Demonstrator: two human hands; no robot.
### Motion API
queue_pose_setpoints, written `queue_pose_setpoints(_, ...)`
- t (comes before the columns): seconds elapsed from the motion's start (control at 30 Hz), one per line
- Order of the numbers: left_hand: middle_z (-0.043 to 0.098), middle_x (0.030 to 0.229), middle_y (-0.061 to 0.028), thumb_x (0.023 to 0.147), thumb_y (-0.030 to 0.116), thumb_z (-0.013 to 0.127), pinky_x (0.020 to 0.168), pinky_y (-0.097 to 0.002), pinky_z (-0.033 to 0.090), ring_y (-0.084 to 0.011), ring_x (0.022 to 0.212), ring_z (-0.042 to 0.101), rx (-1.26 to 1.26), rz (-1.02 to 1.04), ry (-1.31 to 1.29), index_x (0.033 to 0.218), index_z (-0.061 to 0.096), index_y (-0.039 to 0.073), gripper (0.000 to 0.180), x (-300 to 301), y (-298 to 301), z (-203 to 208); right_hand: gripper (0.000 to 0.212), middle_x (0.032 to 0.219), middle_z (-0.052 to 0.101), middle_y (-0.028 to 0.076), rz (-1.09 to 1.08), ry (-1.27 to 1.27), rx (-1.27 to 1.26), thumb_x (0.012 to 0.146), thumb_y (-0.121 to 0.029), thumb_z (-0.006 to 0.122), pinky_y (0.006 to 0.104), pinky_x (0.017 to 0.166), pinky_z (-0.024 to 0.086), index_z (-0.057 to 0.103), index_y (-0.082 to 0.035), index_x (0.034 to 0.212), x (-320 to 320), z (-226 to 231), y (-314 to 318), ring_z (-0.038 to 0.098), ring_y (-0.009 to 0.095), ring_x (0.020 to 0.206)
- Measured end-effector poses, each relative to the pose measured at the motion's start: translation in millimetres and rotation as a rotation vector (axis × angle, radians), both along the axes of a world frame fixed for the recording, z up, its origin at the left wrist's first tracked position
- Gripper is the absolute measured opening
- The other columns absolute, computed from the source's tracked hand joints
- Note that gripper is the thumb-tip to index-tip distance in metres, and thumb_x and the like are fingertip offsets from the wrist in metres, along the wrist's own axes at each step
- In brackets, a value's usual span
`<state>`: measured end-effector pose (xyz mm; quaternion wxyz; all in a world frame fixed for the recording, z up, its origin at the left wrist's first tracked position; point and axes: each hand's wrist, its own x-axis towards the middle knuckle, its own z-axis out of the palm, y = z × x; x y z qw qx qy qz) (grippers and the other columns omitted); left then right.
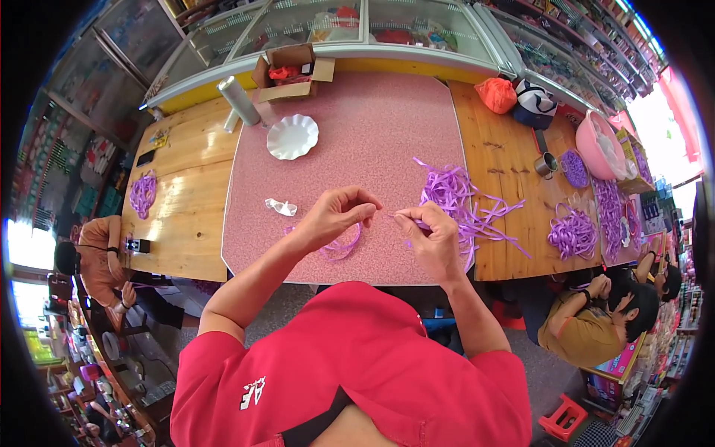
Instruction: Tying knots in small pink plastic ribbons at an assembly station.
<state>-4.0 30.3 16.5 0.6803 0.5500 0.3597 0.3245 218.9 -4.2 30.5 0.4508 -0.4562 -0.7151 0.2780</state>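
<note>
Above the pink speckled tabletop, my two hands face each other a short gap apart. My left hand is pinched, thumb against forefinger; whatever lies between those fingertips is too small to make out. In my right hand, curled fingers and thumb grip a purple ribbon, of which only a little shows. A loose heap of purple ribbons lies just beyond and beside that hand. Under my left wrist rests a looped coil of purple ribbon, partly hidden by the hand. A crumpled white tissue is to its left.
A white scalloped plate, a plastic-wrap roll and an open cardboard box stand farther back. To the right are a metal mug, ribbon bundles and a pink basin. Other people sit at both sides.
</note>
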Motion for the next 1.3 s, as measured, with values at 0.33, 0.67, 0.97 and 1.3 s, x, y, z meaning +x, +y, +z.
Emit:
queue_pose_setpoints(0.33,0.061,0.109,-0.0121,0.081,0.008,0.075,0.081,-0.0383,0.052,-0.0295,0.099,0.062,1.21,0.213,0.4,0.122,0.059,0.01,0.044,26,-13,7,0.014,0.062,0.048,-0.008,0.091,0.798,-0.816,0.091,-0.019,0.07,0.0194,0.045,0.025,0.071,-0.005,0.093,3,-5,3,0.036,0.001,0.051)
queue_pose_setpoints(0.67,0.064,0.099,-0.0102,0.078,0.007,0.076,0.078,-0.0391,0.052,-0.0281,0.092,0.064,1.256,0.2,0.317,0.113,0.064,0.006,0.037,25,-12,4,0.013,0.065,0.045,-0.01,0.249,1.043,-1.047,0.094,-0.021,0.066,0.0186,0.042,0.021,0.066,-0.009,0.088,4,-16,2,0.033,0.0,0.049)
queue_pose_setpoints(0.97,0.065,0.097,-0.0109,0.081,0.001,0.072,0.075,-0.0354,0.053,-0.0277,0.09,0.064,1.108,0.225,0.327,0.106,0.067,0.005,0.025,25,-17,7,0.013,0.066,0.044,-0.01,0.324,1.102,-1.14,0.095,-0.022,0.065,0.0183,0.042,0.021,0.065,-0.01,0.091,6,-18,1,0.032,-0.001,0.05)
queue_pose_setpoints(1.3,0.067,0.091,-0.0111,0.084,0.002,0.07,0.072,-0.0335,0.053,-0.0245,0.082,0.067,0.806,0.195,0.357,0.095,0.066,0.002,0.011,20,-21,13,0.014,0.074,0.056,-0.004,0.046,0.386,-0.427,0.087,-0.008,0.072,0.0208,0.048,0.033,0.071,-0.003,0.1,-7,-20,-11,0.043,0.003,0.058)
